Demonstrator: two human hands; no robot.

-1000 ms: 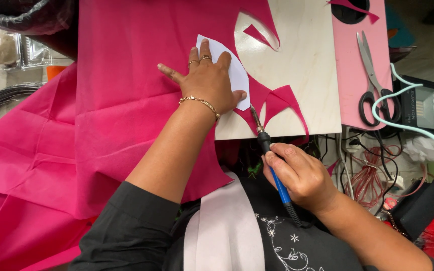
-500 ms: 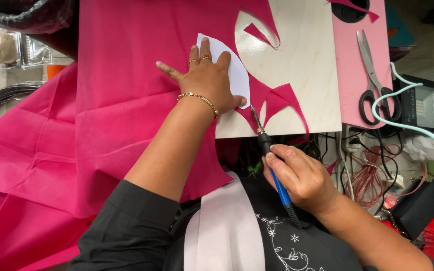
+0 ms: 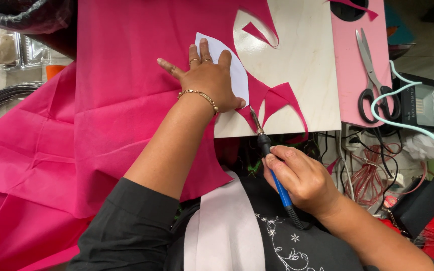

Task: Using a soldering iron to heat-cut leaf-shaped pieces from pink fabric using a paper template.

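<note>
Left hand (image 3: 208, 80) spread flat, pressing curved white paper template (image 3: 234, 70) onto soft pink fabric (image 3: 121, 100); right hand (image 3: 300, 178) fisted round blue-handled hot cutting tool (image 3: 269, 160), metal tip on fabric over pale glossy wooden board (image 3: 302, 75).

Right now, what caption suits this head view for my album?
Left hand presses a white template on pink fabric; right hand guides a hot tool.

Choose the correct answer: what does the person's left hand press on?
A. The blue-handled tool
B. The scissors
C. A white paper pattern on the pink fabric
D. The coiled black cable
C: the left hand lies flat, fingers spread, on the white paper pattern over the pink fabric, while the right hand holds the blue-handled tool.
</note>
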